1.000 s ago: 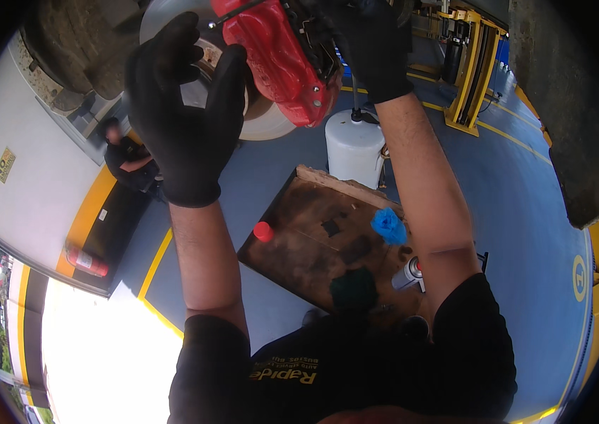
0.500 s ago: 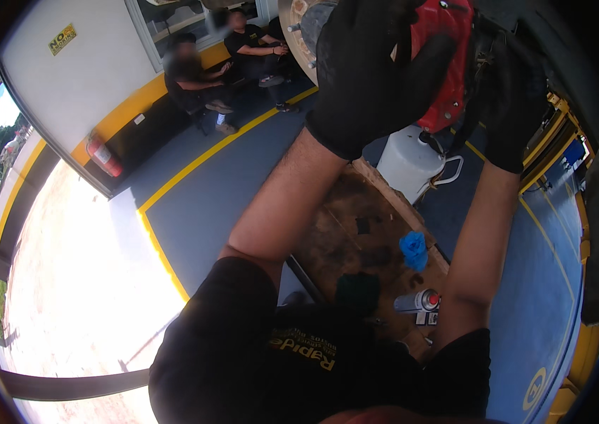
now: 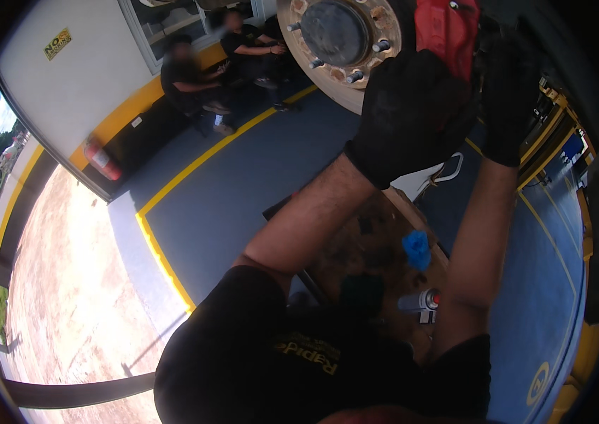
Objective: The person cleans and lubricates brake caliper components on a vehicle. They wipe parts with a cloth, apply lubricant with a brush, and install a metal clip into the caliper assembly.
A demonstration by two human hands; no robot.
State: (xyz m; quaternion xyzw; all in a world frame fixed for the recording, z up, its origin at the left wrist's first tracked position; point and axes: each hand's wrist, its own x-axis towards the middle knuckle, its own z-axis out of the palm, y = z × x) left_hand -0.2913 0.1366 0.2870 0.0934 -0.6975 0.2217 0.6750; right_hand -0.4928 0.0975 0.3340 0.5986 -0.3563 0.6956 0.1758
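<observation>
Above me, a red brake caliper (image 3: 448, 35) sits over the edge of a brake disc (image 3: 384, 32) with a dark hub and bare wheel studs. My left hand (image 3: 416, 109), in a black glove, is curled closed at the caliper's lower end and hides that part. On the caliper's other side is my right hand (image 3: 508, 106), gloved in black too. Its fingers are lost in the dark background. Below my left hand a white container (image 3: 419, 182) with a handle shows only in part.
Beneath my arms stands a stained brown work surface (image 3: 338, 244) with a crumpled blue cloth or glove (image 3: 416, 249) and a spray can (image 3: 418, 302). Two people (image 3: 190, 78) sit by the wall. A red fire extinguisher (image 3: 103, 159) stands near the doorway.
My left hand has moved down and right from in front of the disc, its fingers now curled at the caliper's lower end. The disc and hub have come into view; the white container is mostly covered.
</observation>
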